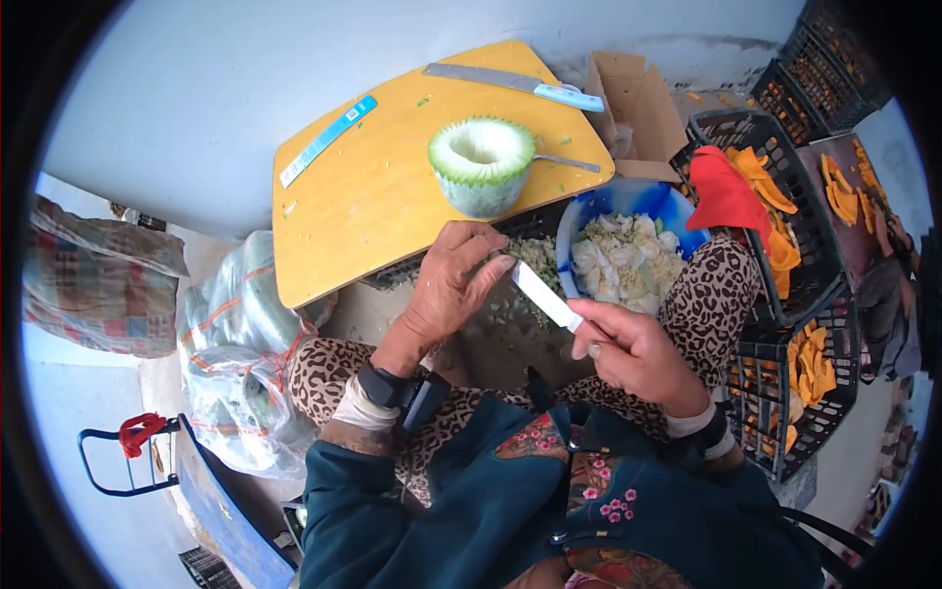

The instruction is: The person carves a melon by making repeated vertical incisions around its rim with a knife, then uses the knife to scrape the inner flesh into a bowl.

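Observation:
My right hand (638, 348) grips the handle of a small knife (545, 297), its blade slanting up to the left. At the blade's tip is my left hand (451, 280), fingers curled and thumb close to the metal; whether anything sits between them I cannot make out. Beyond both hands, a hollowed winter melon (481, 194) with a zigzag-cut rim stands upright on a yellow board (363, 187). Beside it lies a thin metal tool (569, 164), partly hidden by the melon. A blue-and-white basin (579, 211) of pale pulp and seeds stands right of the knife.
A long knife (510, 80) and a blue-and-white strip (329, 142) lie on the board. Right are a cardboard box (638, 98), black crates (814, 245) of orange pieces and a red cloth (726, 191). Plastic-wrapped melons (235, 334) stand left. Another person's hand (893, 236) shows far right.

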`<state>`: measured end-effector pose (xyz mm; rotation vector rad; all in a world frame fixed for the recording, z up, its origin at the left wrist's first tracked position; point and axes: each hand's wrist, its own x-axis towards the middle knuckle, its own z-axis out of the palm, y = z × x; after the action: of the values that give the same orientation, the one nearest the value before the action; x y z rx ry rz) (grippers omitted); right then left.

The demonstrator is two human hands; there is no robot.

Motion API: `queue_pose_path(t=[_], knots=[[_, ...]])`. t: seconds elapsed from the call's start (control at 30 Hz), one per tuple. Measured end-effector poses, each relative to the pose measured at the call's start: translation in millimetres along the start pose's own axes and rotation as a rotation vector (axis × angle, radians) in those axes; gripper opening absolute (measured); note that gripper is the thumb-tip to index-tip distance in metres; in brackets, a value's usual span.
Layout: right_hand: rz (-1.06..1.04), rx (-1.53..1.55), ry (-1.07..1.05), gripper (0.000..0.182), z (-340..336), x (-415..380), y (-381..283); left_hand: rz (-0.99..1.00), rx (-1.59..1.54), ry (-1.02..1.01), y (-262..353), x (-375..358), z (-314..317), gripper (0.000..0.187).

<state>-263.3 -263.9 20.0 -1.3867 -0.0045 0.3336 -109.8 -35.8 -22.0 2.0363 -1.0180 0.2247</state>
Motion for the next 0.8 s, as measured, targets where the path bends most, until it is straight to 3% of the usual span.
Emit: queue_pose_path(t=[0.07,0.2,0.27,0.33,0.4,0.5,0.63,0.8], knots=[[0.026,-0.023,0.004,0.047,-8.1,-5.4,-3.6,-0.089,-0.059,-0.045,-2.0,-0.3,-0.4,0.023],[0.055,-0.105,0.074,0.048,-28.3,-15.0,-11.1,-0.141,0.151,-0.054,-3.5,-1.1,-11.2,0.014],[-0.039,-0.193,0.173,0.047,-33.4,-11.4,-1.9,-0.144,0.221,-0.035,1.4,1.7,-24.7,0.014],[-0.162,-0.284,0.251,0.047,-33.0,-1.6,6.4,-0.272,0.126,0.275,14.3,13.6,-29.1,0.014],[-0.24,-0.477,0.286,0.046,-31.0,8.0,10.1,-0.203,0.274,0.413,12.2,31.4,-38.8,0.035],[-0.305,-0.591,0.337,0.046,-16.3,22.4,9.1,-0.19,0.29,0.391,-10.0,53.5,-38.7,0.078],[-0.437,-0.665,0.378,0.045,-2.8,31.4,6.2,-0.379,0.174,0.116,-29.5,66.7,-29.8,0.126],[-0.521,-0.684,0.38,0.046,5.5,38.3,2.1,-0.498,-0.139,0.029,-40.1,67.5,-24.8,0.122]])
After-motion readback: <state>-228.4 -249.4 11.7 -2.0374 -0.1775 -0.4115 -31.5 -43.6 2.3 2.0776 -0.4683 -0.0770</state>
